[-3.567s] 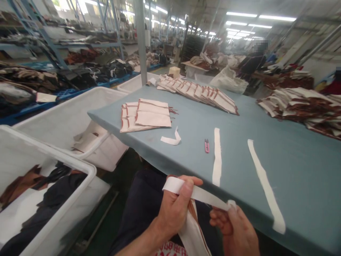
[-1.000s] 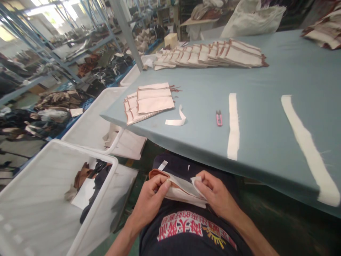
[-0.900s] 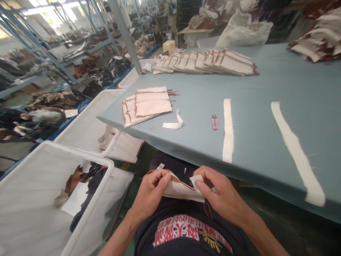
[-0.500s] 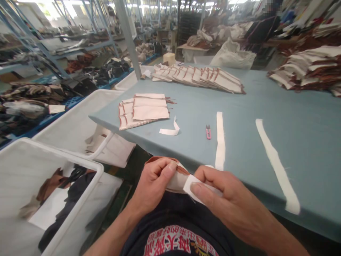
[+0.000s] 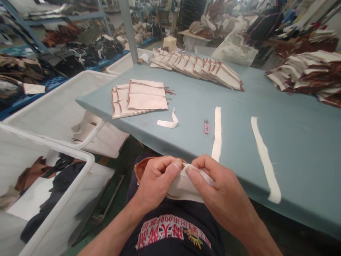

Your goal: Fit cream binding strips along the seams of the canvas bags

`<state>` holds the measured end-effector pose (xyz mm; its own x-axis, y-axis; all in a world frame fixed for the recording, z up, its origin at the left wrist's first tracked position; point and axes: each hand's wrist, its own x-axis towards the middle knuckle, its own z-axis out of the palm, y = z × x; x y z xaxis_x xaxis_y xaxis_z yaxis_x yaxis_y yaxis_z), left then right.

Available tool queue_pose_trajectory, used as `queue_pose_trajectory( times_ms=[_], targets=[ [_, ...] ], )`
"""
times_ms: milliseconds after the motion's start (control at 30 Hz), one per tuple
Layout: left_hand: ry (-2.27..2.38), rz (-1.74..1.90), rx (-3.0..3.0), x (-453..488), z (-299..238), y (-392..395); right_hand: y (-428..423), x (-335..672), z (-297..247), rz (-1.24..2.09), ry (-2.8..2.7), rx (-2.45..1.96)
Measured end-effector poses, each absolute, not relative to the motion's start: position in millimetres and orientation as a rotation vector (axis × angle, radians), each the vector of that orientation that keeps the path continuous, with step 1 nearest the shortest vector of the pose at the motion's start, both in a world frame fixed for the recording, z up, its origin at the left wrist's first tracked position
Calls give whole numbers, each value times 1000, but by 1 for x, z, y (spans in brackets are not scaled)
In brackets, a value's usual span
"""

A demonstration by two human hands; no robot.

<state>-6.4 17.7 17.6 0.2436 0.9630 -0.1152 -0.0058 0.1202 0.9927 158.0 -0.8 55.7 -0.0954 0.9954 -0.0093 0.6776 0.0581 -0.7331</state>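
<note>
Both my hands hold one cream fabric piece (image 5: 182, 186) with a brown edge, over my lap just below the table's front edge. My left hand (image 5: 156, 179) pinches its left side, thumb on top. Facing it, my right hand (image 5: 217, 192) pinches the right side, and the fingertips of the two hands nearly touch. Most of the piece is hidden under my fingers.
The blue-grey table (image 5: 293, 131) carries a small stack of cream pieces (image 5: 140, 99), a long fanned row (image 5: 197, 67), a big pile (image 5: 306, 73) at right, two white strips (image 5: 217, 133) (image 5: 263, 158), a curled strip (image 5: 167, 122) and pink snips (image 5: 206, 126). White bins (image 5: 64, 103) stand at left.
My hands have drawn closer together on the fabric piece, and the white strip end held by my right hand is now folded in. The camera tilted slightly.
</note>
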Motion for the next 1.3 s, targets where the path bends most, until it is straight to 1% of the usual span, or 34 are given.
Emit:
queue_pose_trajectory(
  times_ms=[233,633,900,1100,1300],
  targets=[
    [1091,944,1056,-6,16,18,-7,148,39,552,-1763,-1696],
    [1141,973,1057,-7,13,17,-10,136,24,253,-1778,-1721],
    [1158,976,1117,-11,8,15,-9,130,22,366,-1712,-1828],
    [1066,923,1115,-11,13,15,-7,130,21,413,-1673,-1872],
    [1155,946,1220,-8,8,13,-8,128,15,483,-1641,-1890]
  ],
)
